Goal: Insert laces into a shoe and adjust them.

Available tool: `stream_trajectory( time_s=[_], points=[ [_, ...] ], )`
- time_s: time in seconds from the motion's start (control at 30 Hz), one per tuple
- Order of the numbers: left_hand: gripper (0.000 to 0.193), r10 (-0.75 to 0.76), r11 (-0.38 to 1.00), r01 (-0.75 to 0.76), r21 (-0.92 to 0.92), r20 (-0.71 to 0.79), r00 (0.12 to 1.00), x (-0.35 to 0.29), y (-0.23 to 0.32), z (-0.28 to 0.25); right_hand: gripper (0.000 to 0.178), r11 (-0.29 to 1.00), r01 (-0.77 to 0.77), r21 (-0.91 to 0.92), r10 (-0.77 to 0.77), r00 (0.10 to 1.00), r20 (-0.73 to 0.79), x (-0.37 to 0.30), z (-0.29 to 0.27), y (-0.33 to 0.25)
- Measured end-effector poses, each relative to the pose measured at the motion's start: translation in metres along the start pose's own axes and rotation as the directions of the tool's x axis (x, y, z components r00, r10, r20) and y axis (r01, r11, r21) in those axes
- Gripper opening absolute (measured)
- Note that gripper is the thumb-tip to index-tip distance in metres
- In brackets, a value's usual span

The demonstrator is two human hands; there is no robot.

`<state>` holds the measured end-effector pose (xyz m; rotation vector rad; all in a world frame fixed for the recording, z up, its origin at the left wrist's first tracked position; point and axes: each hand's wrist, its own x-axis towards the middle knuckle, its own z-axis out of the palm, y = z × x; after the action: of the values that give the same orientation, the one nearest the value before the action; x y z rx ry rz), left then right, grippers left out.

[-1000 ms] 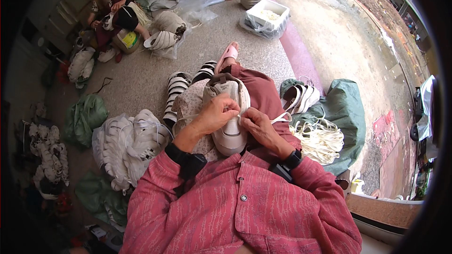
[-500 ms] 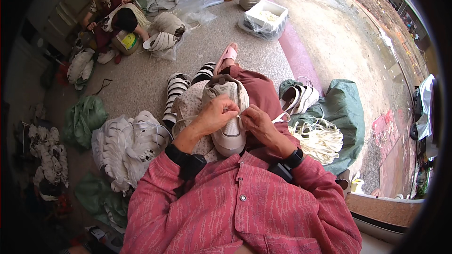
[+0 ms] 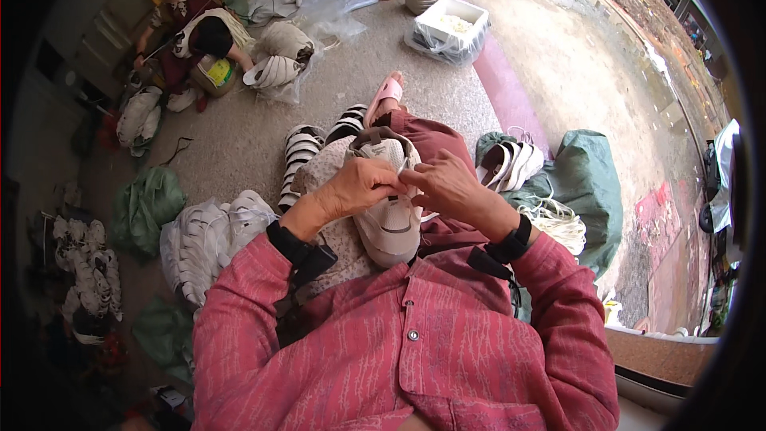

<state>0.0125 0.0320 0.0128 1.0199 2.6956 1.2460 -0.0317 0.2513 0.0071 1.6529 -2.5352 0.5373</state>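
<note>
A pale sneaker [image 3: 386,241] with a brown collar rests on my lap, its toe pointing toward me. My left hand [image 3: 361,187] is closed over the sneaker's lacing area, its thumb and fingers pinched on a white shoelace [image 3: 402,166]. From the other side, my right hand [image 3: 448,185] pinches at the same lace, its fingertips meeting those of the left. The fingers partly cover the eyelets and lace.
White shoe uppers [image 3: 209,241] are stacked at left, beside a green sack [image 3: 148,206]. On the right lie a bundle of white laces [image 3: 558,225], more uppers [image 3: 511,163] and a green sheet [image 3: 592,191]. A co-worker [image 3: 187,24] sits far left; a white tub [image 3: 453,22] stands ahead.
My right hand has moved up and across the sneaker to meet the left, its forearm swinging outward. The co-worker has raised one arm, drawing out a lace or cord.
</note>
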Motion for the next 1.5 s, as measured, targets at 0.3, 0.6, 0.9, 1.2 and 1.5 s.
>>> stream_trajectory(
  time_s=[0.3, 0.6, 0.9, 1.2, 1.5],
  points=[
    [0.012, -0.077, 0.997, 0.077, -0.027, -0.01, 0.997, 0.003, 0.002, 0.001, 0.025, 0.974, 0.171, -0.146, -0.167, 0.985, 0.041, 0.011, 0.006, 0.014],
    [0.015, -0.104, 0.991, 0.101, 0.088, 0.025, 0.994, 0.012, -0.005, 0.007, 0.023, 0.97, 0.204, -0.131, -0.21, 0.977, -0.031, 0.006, 0.007, 0.017],
    [0.011, -0.18, 0.977, 0.17, -0.128, -0.073, 0.981, 0.008, -0.011, 0.003, 0.027, 0.97, 0.195, 0.146, -0.187, 0.98, -0.065, 0.009, 0.011, 0.022],
    [0.016, -0.662, 0.632, 0.124, -0.765, -0.45, 0.599, -0.036, -0.025, -0.043, 0.029, 0.955, 0.065, 0.291, -0.089, 0.994, 0.068, 0.009, 0.001, 0.009],
    [0.029, -0.726, 0.282, 0.107, -0.954, -0.139, 0.674, -0.083, 0.018, 0.041, 0.017, 0.94, -0.021, 0.34, 0.055, 0.994, -0.09, 0.005, 0.009, -0.017]
  ],
)
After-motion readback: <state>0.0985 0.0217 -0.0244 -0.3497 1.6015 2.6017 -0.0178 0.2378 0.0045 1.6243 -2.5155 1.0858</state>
